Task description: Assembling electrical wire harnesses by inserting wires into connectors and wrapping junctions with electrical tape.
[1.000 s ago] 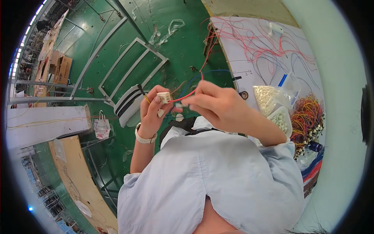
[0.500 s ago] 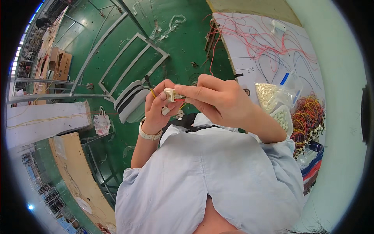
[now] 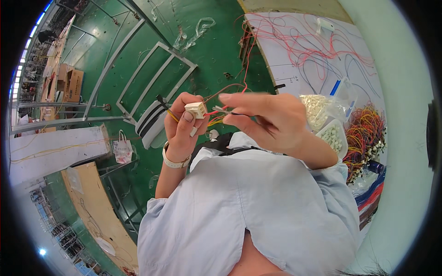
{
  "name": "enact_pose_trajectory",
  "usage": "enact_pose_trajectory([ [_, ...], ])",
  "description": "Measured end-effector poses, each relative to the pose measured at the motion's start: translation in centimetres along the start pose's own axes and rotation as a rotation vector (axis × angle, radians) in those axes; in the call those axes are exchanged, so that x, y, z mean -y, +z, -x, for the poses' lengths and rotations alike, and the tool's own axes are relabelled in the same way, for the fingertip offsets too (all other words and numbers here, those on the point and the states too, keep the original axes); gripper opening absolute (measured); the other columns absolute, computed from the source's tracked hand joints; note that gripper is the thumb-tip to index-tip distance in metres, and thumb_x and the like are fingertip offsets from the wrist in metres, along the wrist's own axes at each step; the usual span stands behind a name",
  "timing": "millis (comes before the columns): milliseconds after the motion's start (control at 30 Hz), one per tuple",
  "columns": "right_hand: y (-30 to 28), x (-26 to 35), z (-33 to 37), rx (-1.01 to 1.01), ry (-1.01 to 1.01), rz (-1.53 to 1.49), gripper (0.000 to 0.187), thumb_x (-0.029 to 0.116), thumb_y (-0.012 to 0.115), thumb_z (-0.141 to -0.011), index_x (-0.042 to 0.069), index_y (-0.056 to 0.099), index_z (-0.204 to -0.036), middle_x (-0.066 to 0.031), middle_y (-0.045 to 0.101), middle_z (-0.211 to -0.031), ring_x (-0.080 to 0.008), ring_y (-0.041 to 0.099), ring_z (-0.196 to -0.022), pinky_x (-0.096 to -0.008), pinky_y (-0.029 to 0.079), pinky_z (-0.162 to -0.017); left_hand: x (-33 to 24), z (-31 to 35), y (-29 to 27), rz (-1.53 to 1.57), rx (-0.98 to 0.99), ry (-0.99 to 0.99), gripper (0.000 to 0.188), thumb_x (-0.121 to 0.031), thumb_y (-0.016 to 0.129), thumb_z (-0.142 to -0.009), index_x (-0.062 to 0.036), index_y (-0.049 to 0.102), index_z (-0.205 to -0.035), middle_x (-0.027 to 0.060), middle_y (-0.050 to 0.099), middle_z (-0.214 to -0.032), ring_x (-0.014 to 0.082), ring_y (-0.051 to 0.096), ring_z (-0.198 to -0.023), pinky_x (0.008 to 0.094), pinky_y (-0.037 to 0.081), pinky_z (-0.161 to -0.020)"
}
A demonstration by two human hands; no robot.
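Observation:
My left hand (image 3: 182, 122) pinches a white plastic connector housing (image 3: 196, 110) between thumb and fingers. A smaller white connector (image 3: 193, 131) shows below it against the palm. Red and brown wires (image 3: 211, 113) come out of the housing's right side. My right hand (image 3: 278, 120) is just to the right, thumb and forefinger parted. Between them, dark wires (image 3: 235, 113) with silvery terminal ends (image 3: 222, 109) point toward the housing; where the fingers grip them is partly hidden. Yellow wires (image 3: 215, 121) hang beneath, and another yellow wire (image 3: 172, 115) with a dark end sticks out behind my left hand.
At the right, a white table (image 3: 287, 69) carries loose red wires (image 3: 313, 55), a bag of cream connectors (image 3: 315, 110), a tub of pale small parts (image 3: 332, 138) and a bundle of coloured wires (image 3: 366, 138). Metal frames (image 3: 159, 69) and a grey-striped stool (image 3: 152, 124) stand on the left.
My right fingers have drawn back rightward from the housing, and their tips have parted. The wires and silvery terminals between the hands now show. My left hand keeps its hold.

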State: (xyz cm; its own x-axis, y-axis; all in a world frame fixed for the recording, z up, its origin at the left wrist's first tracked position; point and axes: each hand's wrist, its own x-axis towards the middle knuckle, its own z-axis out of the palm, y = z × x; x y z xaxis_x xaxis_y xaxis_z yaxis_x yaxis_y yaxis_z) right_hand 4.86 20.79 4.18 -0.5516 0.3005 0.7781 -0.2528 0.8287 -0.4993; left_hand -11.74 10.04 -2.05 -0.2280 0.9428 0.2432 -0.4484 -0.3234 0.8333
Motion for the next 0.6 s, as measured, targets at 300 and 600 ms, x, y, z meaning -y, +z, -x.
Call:
enact_pose_trajectory([
  [300, 0.3, -0.3, 0.7, 0.154, 0.372, -0.045, 0.011, 0.009, 0.069, -0.081, 0.006, 0.060, -0.087, -0.0071, 0.063, -0.068, -0.0186, 0.061, -0.054, -0.0266, 0.047, -0.049, -0.4, -0.1, 1.0, -0.118, -0.032, 0.006, 0.019, -0.018, 0.051, -0.093, 0.0001, 0.048, -0.098, -0.0003, 0.043, -0.074, 0.0034, 0.031, -0.054, 0.0201, 0.020, -0.044],
  [600, 1.3, -0.4, 1.6, 0.087, 0.391, -0.073, 0.010, 0.006, 0.070, -0.081, 0.002, 0.062, -0.086, -0.0035, 0.059, -0.061, -0.0063, 0.048, -0.048, -0.0202, 0.038, -0.044, -0.5, 0.0, 1.0, -0.372, -0.017, 0.041, 0.015, -0.013, 0.050, -0.093, 0.0007, 0.048, -0.100, 0.0001, 0.048, -0.078, 0.0026, 0.034, -0.060, 0.0177, 0.026, -0.049],
])
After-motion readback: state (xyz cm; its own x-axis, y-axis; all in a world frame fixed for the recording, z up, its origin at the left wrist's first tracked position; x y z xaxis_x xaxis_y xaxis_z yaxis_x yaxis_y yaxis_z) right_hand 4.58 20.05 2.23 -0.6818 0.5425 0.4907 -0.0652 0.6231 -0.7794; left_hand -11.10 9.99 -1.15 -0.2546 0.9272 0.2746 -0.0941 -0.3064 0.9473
